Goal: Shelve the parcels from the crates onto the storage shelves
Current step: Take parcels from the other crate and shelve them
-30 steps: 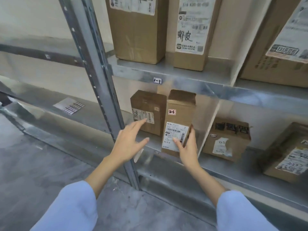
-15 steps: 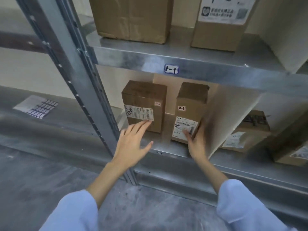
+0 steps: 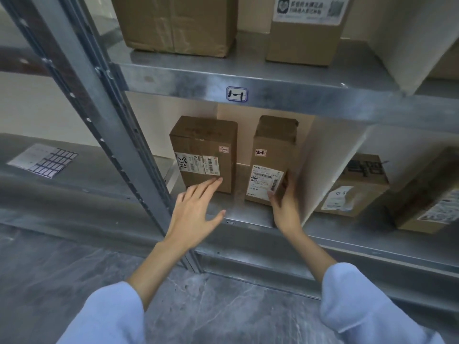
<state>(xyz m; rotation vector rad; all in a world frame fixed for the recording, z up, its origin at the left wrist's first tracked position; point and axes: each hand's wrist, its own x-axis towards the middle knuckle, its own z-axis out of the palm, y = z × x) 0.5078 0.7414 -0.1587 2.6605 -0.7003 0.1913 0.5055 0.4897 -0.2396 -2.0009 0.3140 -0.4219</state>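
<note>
Pushed back from the shelf lip since a second ago, the tall parcel point(image 3: 273, 157) is now standing deeper in the bay, upright on the lower shelf point(image 3: 248, 216), its long axis running vertically. The right grip point(image 3: 285, 209) is grasping it low on its right edge, the thumb lying by the white label and the fingers wrapping round the corner. The parcel is rising straight up and away from that grip, so I'd judge any last nudge is going forward. The left grip point(image 3: 196, 209) is hanging released, its fingers spread and reaching the lower front of the squatter parcel point(image 3: 203, 150) just left of the held one; I cannot tell if they are touching. Both parcels are showing matt brown card, taped, with the tall one crumpling at its top. Just right of the right grip a smooth white divider point(image 3: 330, 165) is standing close, against dull galvanised steel.
</note>
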